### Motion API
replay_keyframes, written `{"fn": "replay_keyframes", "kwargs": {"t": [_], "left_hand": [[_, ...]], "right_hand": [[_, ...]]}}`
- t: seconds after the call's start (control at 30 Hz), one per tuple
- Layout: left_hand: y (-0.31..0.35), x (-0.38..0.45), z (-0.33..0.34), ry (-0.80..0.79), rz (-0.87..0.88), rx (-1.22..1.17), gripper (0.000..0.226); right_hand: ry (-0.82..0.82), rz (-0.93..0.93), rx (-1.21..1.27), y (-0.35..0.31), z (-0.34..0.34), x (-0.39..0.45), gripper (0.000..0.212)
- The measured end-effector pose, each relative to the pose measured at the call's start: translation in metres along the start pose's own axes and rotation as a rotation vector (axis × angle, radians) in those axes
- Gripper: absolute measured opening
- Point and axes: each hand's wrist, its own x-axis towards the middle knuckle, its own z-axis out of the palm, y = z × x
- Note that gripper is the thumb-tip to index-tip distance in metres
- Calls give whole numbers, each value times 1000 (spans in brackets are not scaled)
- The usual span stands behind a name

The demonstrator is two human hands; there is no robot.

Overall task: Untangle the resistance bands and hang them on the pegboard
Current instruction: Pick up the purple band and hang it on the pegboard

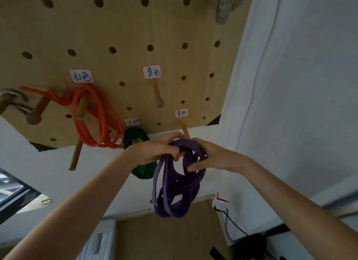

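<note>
Purple band: I hold the bundle of flat purple rubber resistance bands [175,184] up in front of the lower edge of the pale wooden pegboard [120,33], so its top loops are near the peg where it must go.
Left hand: my left hand [158,148] grips the top of the bundle, fingers curled around several loops to keep them together.
Right hand: my right hand [206,157] pinches the other side of the same loops, thumb below, I think to open a loop for the peg.
Target peg: the thin wooden peg [185,131] under the small white label [181,113] is bare, just behind my hands.
Neighbours: the green band [143,153] hangs just to the left, and the orange rubber tube [93,116] further left.
Room: the white wall [290,85] to the right is free; on the left the green band is close, so I judge I should approach from the right and below.
</note>
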Motion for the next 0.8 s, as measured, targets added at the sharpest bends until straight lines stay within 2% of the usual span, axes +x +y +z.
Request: {"fn": "replay_keyframes", "kwargs": {"t": [0.03, 0.1, 0.17, 0.23, 0.33, 0.47, 0.57, 0.7, 0.8], "left_hand": [[-3, 3, 1, -8, -21, 0, 44], [-11, 8, 0, -27, -70, 81, 46], [-21, 13, -3, -24, -129, 270, 42], [-31, 22, -3, 74, -134, 474, 42], [-39, 44, -4, 262, -12, 611, 39], [-38, 66, -19, 395, 82, 614, 37], [-36, 82, -33, 521, 84, 683, 36], [-38, 92, -43, 635, 80, 855, 42], [-40, 92, -44, 747, 121, 884, 38]], "right_hand": [[58, -30, -41, 4, 4, 4, 47], [201, -70, -124, 18, 9, 10, 39], [264, -66, -266, 35, 6, 12, 25], [310, -18, -420, 51, -1, 15, 19], [407, -1, -531, 59, -17, 30, 23], [456, -45, -581, 56, -42, 59, 25], [512, -80, -643, 54, -54, 83, 22], [509, -103, -647, 59, -61, 96, 35], [609, -126, -639, 61, -59, 97, 40]]}}
